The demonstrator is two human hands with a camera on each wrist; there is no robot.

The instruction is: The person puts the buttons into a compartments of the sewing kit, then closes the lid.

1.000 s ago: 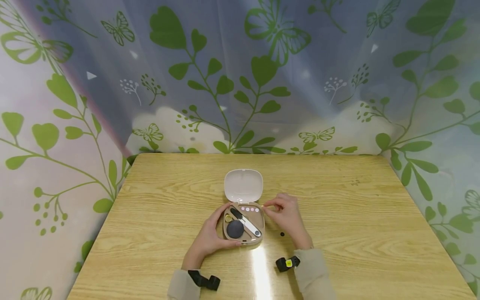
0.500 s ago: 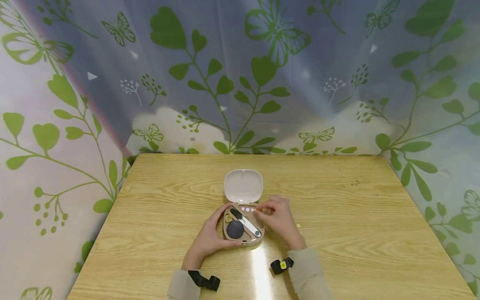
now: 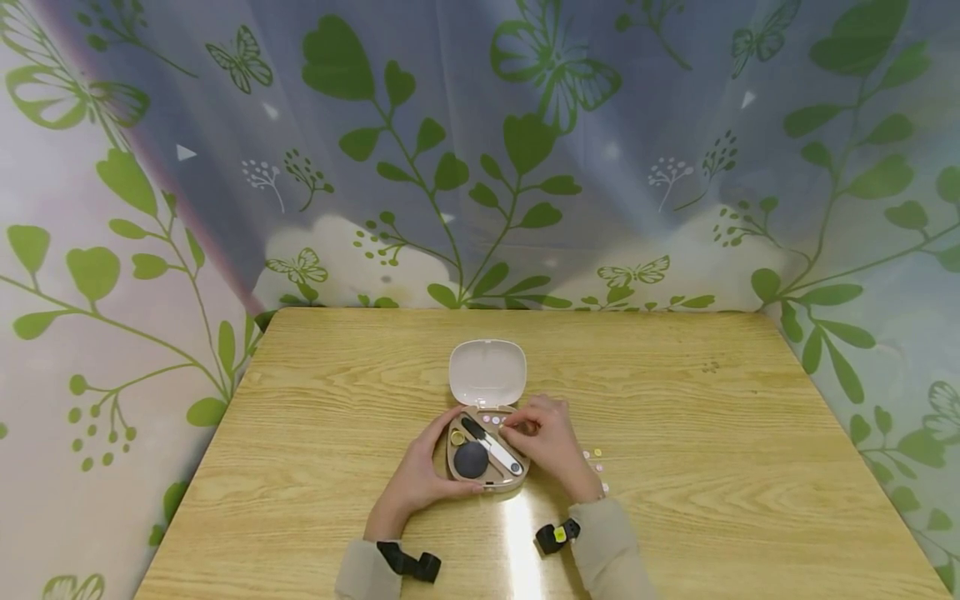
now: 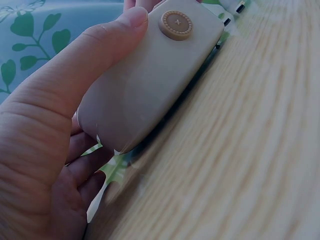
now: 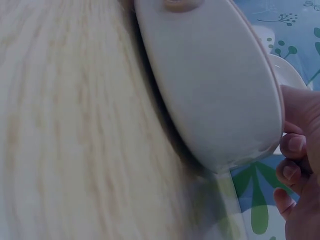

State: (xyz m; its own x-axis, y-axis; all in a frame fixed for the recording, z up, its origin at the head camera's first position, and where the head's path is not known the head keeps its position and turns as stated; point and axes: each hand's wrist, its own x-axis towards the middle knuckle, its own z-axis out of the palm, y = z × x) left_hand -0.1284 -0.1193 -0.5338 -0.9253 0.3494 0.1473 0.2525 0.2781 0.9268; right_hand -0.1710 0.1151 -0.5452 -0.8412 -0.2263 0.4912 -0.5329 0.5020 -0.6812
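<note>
An open beige sewing box lies on the table, its pale lid tipped back on the far side. My left hand grips the box's left side, thumb at the front near the round button-shaped catch. Inside lie a white-and-black folding tool set diagonally, a dark round piece, a gold ring-like piece and small pale buttons. Over the right compartment, my right hand pinches a tiny button between thumb and forefinger; the fingers mostly hide it.
Several small buttons, one of them yellow, lie on the wooden table just right of my right wrist. A leaf-patterned curtain hangs behind the table and along both sides.
My right hand has moved left from beside the box to over its right compartment. Loose buttons to the right of the wrist have come into view. My left hand stays put.
</note>
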